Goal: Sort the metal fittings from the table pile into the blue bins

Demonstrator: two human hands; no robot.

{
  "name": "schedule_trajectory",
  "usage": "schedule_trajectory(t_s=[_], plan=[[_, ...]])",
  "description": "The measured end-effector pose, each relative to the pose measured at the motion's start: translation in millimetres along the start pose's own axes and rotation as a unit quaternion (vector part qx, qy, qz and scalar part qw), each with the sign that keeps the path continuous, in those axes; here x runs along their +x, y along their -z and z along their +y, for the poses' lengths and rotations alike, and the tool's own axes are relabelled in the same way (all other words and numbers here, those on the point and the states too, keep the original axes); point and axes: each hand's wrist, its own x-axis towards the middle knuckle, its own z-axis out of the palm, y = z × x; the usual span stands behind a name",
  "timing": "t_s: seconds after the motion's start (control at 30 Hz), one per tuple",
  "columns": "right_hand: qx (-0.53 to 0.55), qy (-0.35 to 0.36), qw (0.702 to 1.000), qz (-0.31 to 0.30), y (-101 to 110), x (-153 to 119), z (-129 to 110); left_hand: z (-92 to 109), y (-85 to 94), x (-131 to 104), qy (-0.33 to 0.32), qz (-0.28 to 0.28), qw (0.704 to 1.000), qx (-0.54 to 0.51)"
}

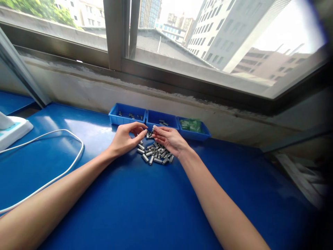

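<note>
A loose pile of short metal hex standoffs (pixel 158 160) lies on the blue tabletop (pixel 145 201), just in front of a row of bins. Over the left side of the pile is my left hand (pixel 126 139), its thumb and index finger curved toward each other with a small gap and nothing visible between them. My right hand (pixel 170 139) hovers above the right side of the pile. Its thumb and fingertips are pinched on a small metal piece, apparently a hex standoff (pixel 153 128), mostly covered by the fingers. The two hands' fingertips almost meet.
Three joined blue bins stand behind the hands: the left bin (pixel 117 119) and middle bin (pixel 162 116) hold small metal parts, the right bin (pixel 205 135) green packets (pixel 191 125). A white cable (pixel 80 149) curves from a white power strip (pixel 15 130) at left. A window ledge runs behind.
</note>
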Motion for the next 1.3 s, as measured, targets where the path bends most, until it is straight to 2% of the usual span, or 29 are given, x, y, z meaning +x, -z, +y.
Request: schedule_trajectory(t_s=[0.1,0.2,0.43,0.53,0.6,0.67,0.73,0.83,0.9,1.0,1.3], plan=[[-0.036,0.015,0.999,-0.017,-3.8,-2.3,0.0,-0.3,-1.3,-0.2,-0.045,-0.016,0.999,0.015],[-0.072,0.043,0.996,-0.021,-7.3,-5.1,-0.5,-3.1,-2.0,0.0,-0.054,-0.016,0.998,0.022],[-0.137,0.094,0.986,-0.028,-10.2,-8.5,-2.9,-4.5,-1.6,-1.8,-0.032,-0.039,0.998,-0.023],[-0.169,0.108,0.979,-0.044,-9.9,-10.1,-6.7,-5.3,-1.5,-1.8,-0.014,-0.016,0.998,-0.059],[-0.217,0.137,0.966,-0.033,-8.6,-11.5,-9.9,-7.7,-0.7,-0.3,0.008,0.006,0.997,-0.081],[-0.317,0.195,0.928,0.008,-5.9,-13.2,-13.0,-10.7,0.7,2.4,0.031,0.039,0.994,-0.094],[-0.448,0.253,0.856,0.044,-2.7,-15.4,-15.4,-13.5,2.5,5.6,0.048,0.092,0.990,-0.100],[-0.604,0.290,0.742,0.036,-0.5,-18.6,-16.8,-16.6,4.7,9.4,0.068,0.167,0.976,-0.119],[-0.658,0.290,0.695,0.017,-2.2,-20.2,-15.7,-18.4,5.4,10.6,0.079,0.190,0.968,-0.145],[-0.696,0.280,0.661,0.012,-8.0,-20.8,-11.1,-20.6,5.1,10.6,0.091,0.195,0.960,-0.180],[-0.747,0.277,0.604,0.025,-16.9,-16.0,9.6,-16.9,0.7,8.2,0.088,0.165,0.967,-0.170]])
